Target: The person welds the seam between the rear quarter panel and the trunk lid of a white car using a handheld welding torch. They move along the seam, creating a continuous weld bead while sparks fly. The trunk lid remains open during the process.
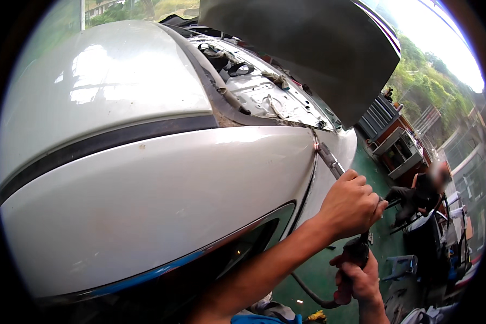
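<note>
A slim power tool with a long grey metal arm [331, 160] and a dark body reaches up to a white car's rear side panel [200, 173]; it looks like a finger belt sander. Its tip meets the panel edge at a dark seam, where a small orange glow shows. My left hand [351, 201] is closed round the tool's neck, just below the metal arm. Lower down, my right hand [365, 282] grips the black body [356, 249], its fingers partly hidden. A dark cable or hose [308, 291] curves away from the tool's lower end.
A raised dark lid [302, 54] stands over the opened, stripped body compartment [259, 89]. Right of the car, a person [424, 189] sits near a metal cabinet [399, 151]. A blue stool [400, 266] stands on the green floor. Bright sparks show low down.
</note>
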A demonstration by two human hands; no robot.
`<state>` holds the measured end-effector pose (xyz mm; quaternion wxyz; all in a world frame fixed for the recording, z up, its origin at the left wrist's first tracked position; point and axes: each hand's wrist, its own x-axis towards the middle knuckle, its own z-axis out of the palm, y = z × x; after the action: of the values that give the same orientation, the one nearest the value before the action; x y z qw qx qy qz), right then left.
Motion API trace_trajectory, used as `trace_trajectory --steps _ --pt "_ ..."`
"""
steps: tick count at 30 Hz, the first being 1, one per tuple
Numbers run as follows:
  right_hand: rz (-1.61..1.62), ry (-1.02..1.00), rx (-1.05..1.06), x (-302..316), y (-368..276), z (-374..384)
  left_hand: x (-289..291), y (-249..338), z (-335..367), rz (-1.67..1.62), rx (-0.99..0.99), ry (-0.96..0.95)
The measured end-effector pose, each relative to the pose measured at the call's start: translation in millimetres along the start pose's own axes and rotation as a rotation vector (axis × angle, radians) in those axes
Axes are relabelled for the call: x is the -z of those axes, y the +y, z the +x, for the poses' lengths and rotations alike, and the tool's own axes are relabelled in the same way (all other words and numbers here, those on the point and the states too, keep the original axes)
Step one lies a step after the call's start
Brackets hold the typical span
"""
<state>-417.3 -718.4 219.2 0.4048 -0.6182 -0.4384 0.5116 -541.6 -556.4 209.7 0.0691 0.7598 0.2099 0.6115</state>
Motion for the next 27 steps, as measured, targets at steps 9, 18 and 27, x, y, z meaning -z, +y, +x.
trace_trajectory --steps 9,18,27 --pt "0.003 0.040 0.008 -4 5 -3 -1 0 -3 -0.024 0.022 0.012" --pt "0.001 0.060 -0.007 -11 -7 -10 1 0 -1 -0.046 0.044 0.036" --pt "0.013 0.026 0.019 -9 -7 -13 3 2 1 -0.050 0.049 0.017"
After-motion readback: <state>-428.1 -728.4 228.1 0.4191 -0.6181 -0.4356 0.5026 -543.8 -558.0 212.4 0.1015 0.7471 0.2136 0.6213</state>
